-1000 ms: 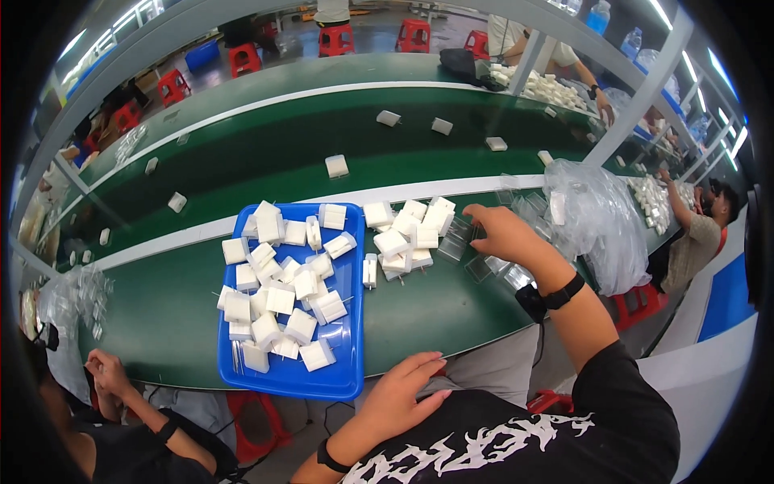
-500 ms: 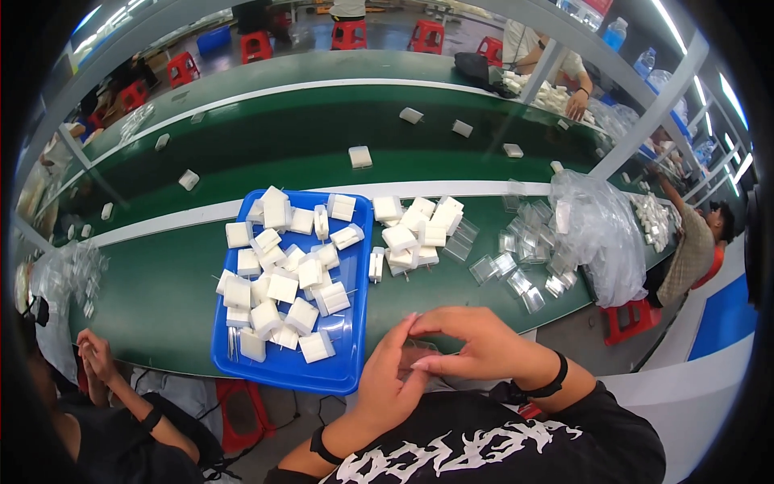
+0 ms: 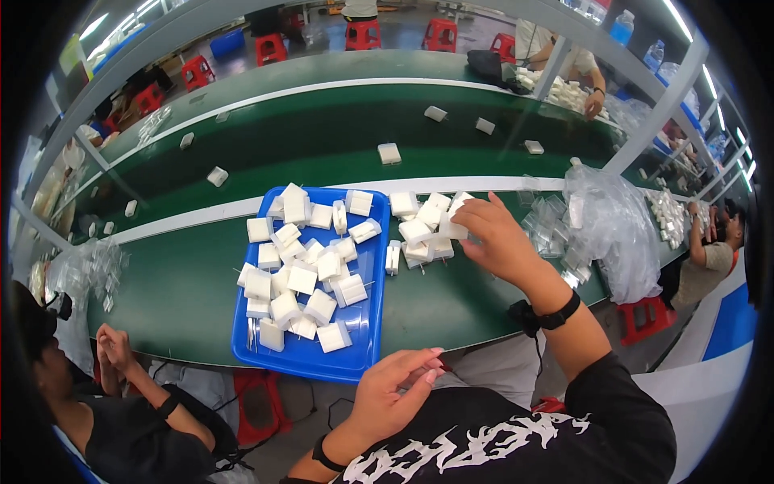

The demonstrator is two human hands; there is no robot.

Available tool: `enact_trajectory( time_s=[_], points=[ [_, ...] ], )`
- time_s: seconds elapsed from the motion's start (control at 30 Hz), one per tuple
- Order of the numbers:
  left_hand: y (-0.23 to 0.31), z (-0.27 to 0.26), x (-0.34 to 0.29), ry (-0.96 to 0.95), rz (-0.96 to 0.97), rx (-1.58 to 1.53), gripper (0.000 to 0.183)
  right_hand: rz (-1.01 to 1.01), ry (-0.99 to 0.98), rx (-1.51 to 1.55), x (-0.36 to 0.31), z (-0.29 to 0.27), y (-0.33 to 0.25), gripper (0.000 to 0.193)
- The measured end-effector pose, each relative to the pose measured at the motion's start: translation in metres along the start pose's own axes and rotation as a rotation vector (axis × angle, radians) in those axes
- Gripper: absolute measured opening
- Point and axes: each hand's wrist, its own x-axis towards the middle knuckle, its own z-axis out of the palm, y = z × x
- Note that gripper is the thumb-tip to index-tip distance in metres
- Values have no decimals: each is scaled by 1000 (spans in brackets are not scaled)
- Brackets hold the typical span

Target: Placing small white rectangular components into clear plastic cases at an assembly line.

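My right hand [image 3: 504, 246] reaches over the green bench, its fingers curled at the right end of a small pile of white charger plugs [image 3: 415, 232]. A white plug [image 3: 454, 228] shows at its fingertips, partly hidden by them. Near my body, in front of the blue tray [image 3: 372, 323], my left hand [image 3: 395, 395] is raised with thumb and fingers apart, and nothing shows in it. Many more white plugs [image 3: 302, 278] lie heaped in the tray, some with clear covers and thin metal prongs.
Clear plastic pieces [image 3: 548, 226] and a crumpled clear bag [image 3: 601, 230] lie to the right. Beyond a pale rail, several plugs sit on the green conveyor belt [image 3: 298, 145]. A co-worker's hands [image 3: 117, 351] are at the left; other people sit farther off.
My hands have come apart. The right one has moved up and away to the pile beside the tray; the left stays low near my body. The view has shifted slightly.
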Motion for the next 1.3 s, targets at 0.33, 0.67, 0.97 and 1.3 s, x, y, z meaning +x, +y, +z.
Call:
enact_trajectory(
  time_s=[0.33,0.67,0.97,1.3],
  points=[
    [11,6,48,198,45,-46,36,-320,61,419,-55,-68,-71,40],
    [11,31,42,20,-73,-351,28,-499,69,323,-81,-77,-67,34],
    [-2,61,46,95,53,-684,34,221,154,1659,-99,-45,-66,61],
    [-17,68,47,-2,100,-544,36,43,286,1454,-103,-29,-71,40]
  ],
)
